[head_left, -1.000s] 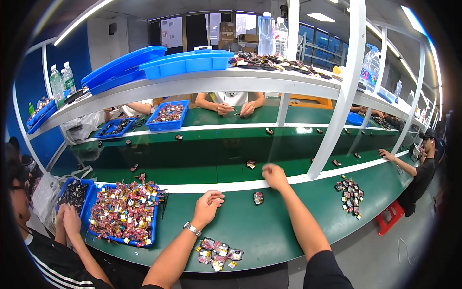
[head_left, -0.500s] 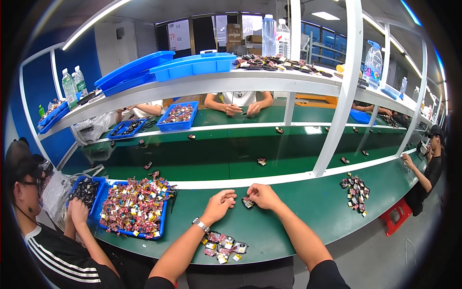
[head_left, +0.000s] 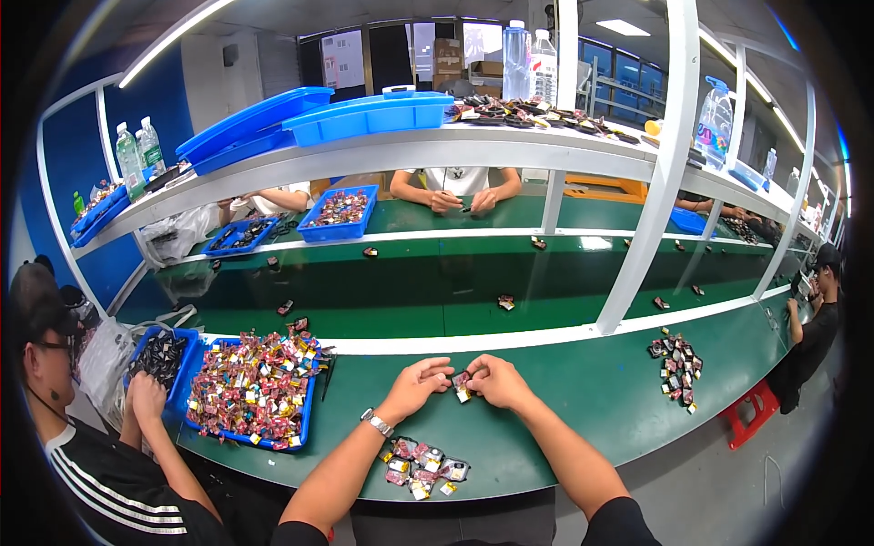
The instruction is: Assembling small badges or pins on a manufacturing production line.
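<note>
A small electronic assembly (head_left: pixel 462 389), with a black casing, a reddish circuit board and a pale yellow-and-silver piece, is tilted up between my hands just over the green bench. My right hand (head_left: pixel 499 382) pinches its right side between thumb and fingers. Curled fingers of my left hand (head_left: pixel 417 389), with a metal watch on the wrist, meet its left edge. Close to the bench's front edge, by my left forearm, lies a loose group of similar assemblies (head_left: pixel 423 466). Another cluster of assemblies (head_left: pixel 676 369) rests farther right.
On the left stands a blue tray (head_left: pixel 308 414) heaped with such parts, beside a smaller blue bin (head_left: pixel 188 353) of black pieces. A co-worker (head_left: pixel 109 455) sits there. A conveyor belt (head_left: pixel 391 287) with scattered assemblies runs beyond the white rail. A white post (head_left: pixel 648 182) supports the overhead shelf (head_left: pixel 382 159).
The assembly has been tilted up and turned, so its pale piece now shows. My left fingers have closed in on it. Parts on the belt appear slightly shifted to the right with the view.
</note>
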Tool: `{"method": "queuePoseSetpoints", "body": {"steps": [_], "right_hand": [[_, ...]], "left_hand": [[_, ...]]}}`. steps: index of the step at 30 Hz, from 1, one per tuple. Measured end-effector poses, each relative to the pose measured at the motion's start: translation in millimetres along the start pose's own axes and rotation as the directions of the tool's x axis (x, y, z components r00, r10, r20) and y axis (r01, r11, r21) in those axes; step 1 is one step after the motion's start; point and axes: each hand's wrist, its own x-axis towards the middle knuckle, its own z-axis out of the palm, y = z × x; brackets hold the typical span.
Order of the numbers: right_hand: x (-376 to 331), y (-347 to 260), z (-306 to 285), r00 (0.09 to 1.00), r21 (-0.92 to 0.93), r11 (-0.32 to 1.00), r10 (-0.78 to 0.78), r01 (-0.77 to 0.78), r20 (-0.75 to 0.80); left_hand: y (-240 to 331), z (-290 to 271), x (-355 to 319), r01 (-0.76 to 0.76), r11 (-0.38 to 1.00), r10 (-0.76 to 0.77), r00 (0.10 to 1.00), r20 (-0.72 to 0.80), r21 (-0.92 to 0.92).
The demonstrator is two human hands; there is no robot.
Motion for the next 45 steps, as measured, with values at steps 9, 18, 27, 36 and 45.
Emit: {"method": "queuePoseSetpoints", "body": {"steps": [9,18,27,36,45], "right_hand": [[-7.5,-10.3,18.4,0.972,0.183,0.963,-0.171,0.199,-0.161],[-9.6,-13.1,9.4,0.66,-0.351,0.643,-0.746,0.68,-0.089],[-3.9,-12.4,-3.5,0.679,-0.384,0.611,-0.732,0.692,0.058],[-6.5,-14.0,1.8,0.727,-0.365,0.672,-0.687,0.645,0.02],[-13.9,-16.4,-0.9,0.706,-0.284,0.673,-0.708,0.683,0.02]], "left_hand": [[15.2,5.4,-6.8,0.125,0.924,-0.097,0.991,0.096,-0.362],[14.4,5.7,-5.6,0.065,0.945,-0.076,0.997,-0.02,-0.32],[8.3,9.4,-5.2,0.064,0.979,-0.066,0.998,-0.003,-0.192],[12.1,6.9,-7.5,0.109,0.971,-0.088,0.99,0.106,-0.214],[8.2,7.5,-7.4,0.146,0.965,-0.123,0.985,0.12,-0.217]]}}
